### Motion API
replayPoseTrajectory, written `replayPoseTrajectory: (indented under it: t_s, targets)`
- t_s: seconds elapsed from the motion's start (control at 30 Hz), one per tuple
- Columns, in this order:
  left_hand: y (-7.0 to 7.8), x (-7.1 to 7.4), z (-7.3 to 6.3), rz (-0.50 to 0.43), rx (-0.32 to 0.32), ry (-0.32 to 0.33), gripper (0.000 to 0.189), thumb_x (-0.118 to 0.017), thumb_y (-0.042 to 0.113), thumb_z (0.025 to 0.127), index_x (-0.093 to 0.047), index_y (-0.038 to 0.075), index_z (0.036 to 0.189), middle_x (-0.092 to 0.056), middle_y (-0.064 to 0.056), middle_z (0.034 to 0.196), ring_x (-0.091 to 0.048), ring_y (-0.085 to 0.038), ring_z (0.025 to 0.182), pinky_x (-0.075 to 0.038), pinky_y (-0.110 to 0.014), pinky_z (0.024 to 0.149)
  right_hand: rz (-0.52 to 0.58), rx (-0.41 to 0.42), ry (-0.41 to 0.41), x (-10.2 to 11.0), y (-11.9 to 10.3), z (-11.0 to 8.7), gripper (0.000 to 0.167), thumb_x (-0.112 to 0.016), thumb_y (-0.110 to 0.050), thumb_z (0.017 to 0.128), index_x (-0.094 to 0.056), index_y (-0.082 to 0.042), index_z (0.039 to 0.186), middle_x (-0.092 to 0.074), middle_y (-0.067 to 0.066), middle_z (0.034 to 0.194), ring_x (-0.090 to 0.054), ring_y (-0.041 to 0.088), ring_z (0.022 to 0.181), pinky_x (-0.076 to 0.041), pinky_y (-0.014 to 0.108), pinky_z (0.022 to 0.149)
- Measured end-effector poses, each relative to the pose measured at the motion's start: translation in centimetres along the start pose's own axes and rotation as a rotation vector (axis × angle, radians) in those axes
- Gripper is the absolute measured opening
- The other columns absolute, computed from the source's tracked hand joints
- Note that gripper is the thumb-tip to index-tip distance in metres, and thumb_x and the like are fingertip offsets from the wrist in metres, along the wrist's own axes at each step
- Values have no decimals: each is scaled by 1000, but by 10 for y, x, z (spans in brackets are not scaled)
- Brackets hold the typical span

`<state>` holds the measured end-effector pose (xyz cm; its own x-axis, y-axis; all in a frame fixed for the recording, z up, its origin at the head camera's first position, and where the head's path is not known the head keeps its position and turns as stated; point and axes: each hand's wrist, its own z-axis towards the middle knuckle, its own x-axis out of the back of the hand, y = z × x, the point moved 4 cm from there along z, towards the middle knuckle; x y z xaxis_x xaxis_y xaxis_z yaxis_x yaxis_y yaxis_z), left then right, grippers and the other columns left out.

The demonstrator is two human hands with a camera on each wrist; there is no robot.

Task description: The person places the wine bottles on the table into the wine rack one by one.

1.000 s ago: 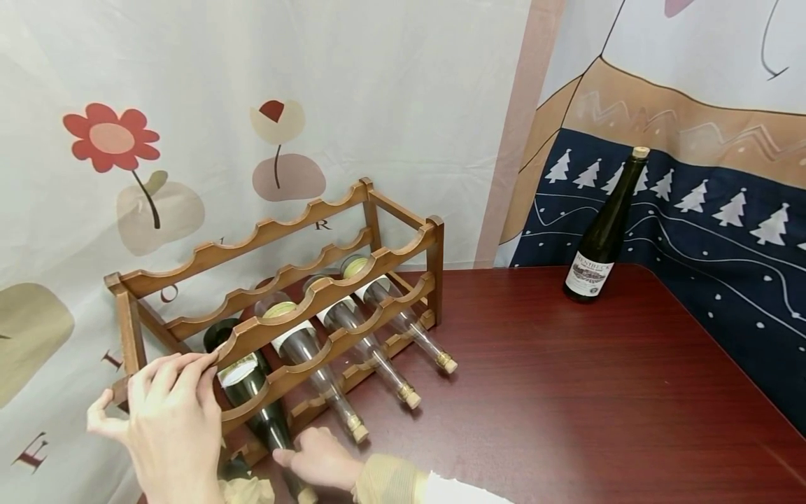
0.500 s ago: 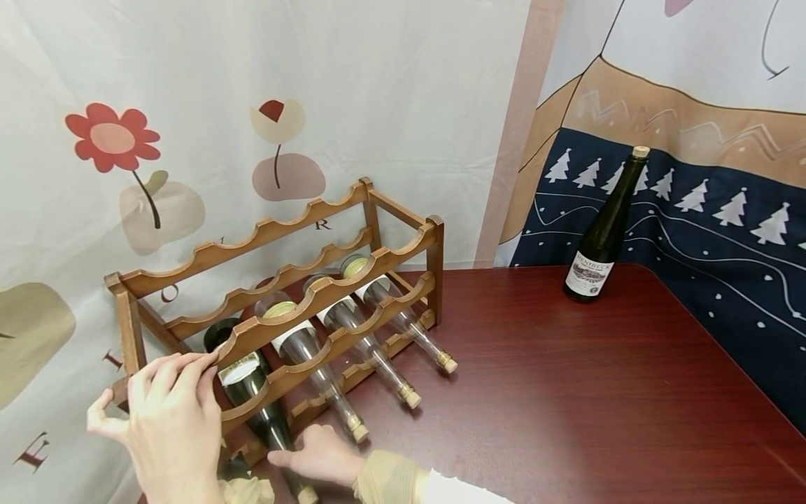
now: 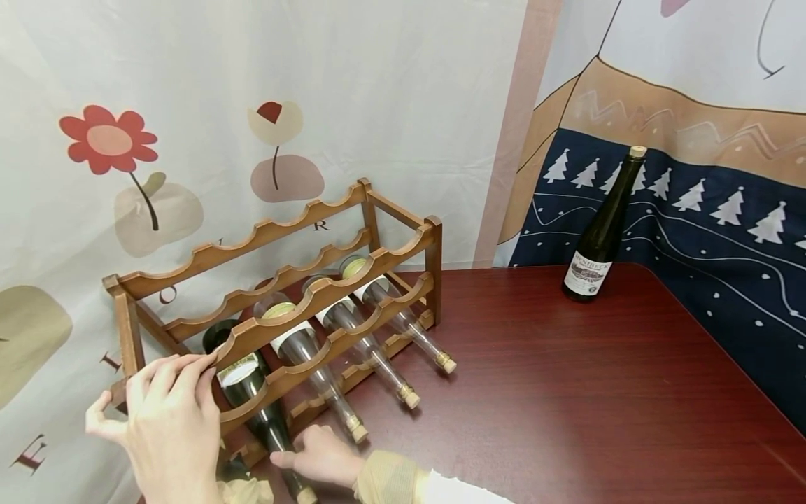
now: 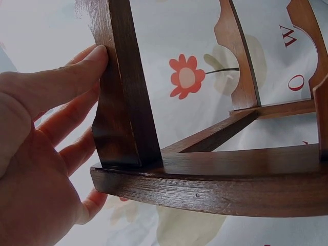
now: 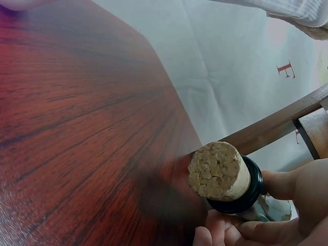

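A wooden wine rack [image 3: 378,264] stands on the table, tilted across the head view. At its near left corner my left hand [image 3: 170,420] holds the upper front rail; in the left wrist view the thumb [image 4: 95,56] presses one side of the wood and the other fingers lie behind it. A dark green wine bottle [image 3: 272,425] lies in the leftmost slot of the lower tier, neck toward me. My right hand [image 3: 324,455] grips that neck, just behind the cork [image 5: 218,171] seen in the right wrist view. Part of the bottle is hidden by the rails.
Several clear corked bottles [image 3: 324,378] lie in the same tier, necks jutting past the front. Another green bottle [image 3: 588,269] stands upright at the back right of the red-brown table [image 3: 535,392]. Printed cloth [image 3: 409,105] hangs close behind the rack.
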<state>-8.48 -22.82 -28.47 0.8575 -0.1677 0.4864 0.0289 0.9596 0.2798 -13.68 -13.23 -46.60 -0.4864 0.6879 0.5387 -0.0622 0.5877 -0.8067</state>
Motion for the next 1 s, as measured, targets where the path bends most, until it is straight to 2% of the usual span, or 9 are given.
replayPoseTrajectory:
  t_s: [0.23, 0.5, 0.6, 0.73, 0.87, 1.0]
  targets:
    - [-2, 0, -1, 37, 5, -38, 14, -56, 1, 90, -68, -5, 96, -66, -23, 95, -48, -40, 104, -12, -69, 99, 6, 8, -15, -1, 0, 1, 36, -65, -48, 82, -71, -14, 75, -67, -2, 67, -51, 7, 55, -42, 23, 54]
    - [-1, 0, 0, 19, 1, -24, 11, -59, -1, 87, -67, -6, 92, -65, -24, 91, -48, -40, 101, -11, -68, 100, -34, -1, 0, -2, 3, 3, 39, -65, -51, 81, -70, -14, 70, -66, -2, 66, -52, 8, 54, -42, 23, 51]
    - [-2, -1, -1, 26, 1, -35, 11, -59, 0, 88, -68, -6, 92, -66, -23, 92, -48, -40, 101, -12, -69, 99, -58, 6, -6, -1, 6, 5, 38, -66, -51, 80, -72, -13, 77, -69, -2, 74, -58, 7, 62, -46, 23, 57]
    - [-2, -1, -1, 25, -1, -32, 11, -59, 0, 88, -68, -6, 91, -65, -23, 91, -49, -40, 101, -12, -69, 98, -81, 67, -44, 2, 11, 8, 37, -64, -49, 83, -73, -14, 87, -72, -4, 83, -63, 5, 73, -49, 21, 66]
    - [-2, -1, -1, 21, -4, -25, 10, -59, -1, 87, -67, -7, 91, -65, -24, 90, -49, -41, 100, -12, -69, 97, -74, 162, -95, 10, 16, 5, 33, -62, -45, 86, -73, -14, 90, -70, -7, 78, -59, 0, 69, -47, 17, 65]
    - [-2, -1, 0, 35, -2, -39, 11, -59, 0, 88, -68, -6, 91, -65, -23, 91, -49, -40, 101, -13, -70, 96, -39, 238, -153, 22, 20, -6, 27, -59, -39, 90, -70, -14, 95, -68, -8, 77, -57, -3, 63, -46, 14, 61]
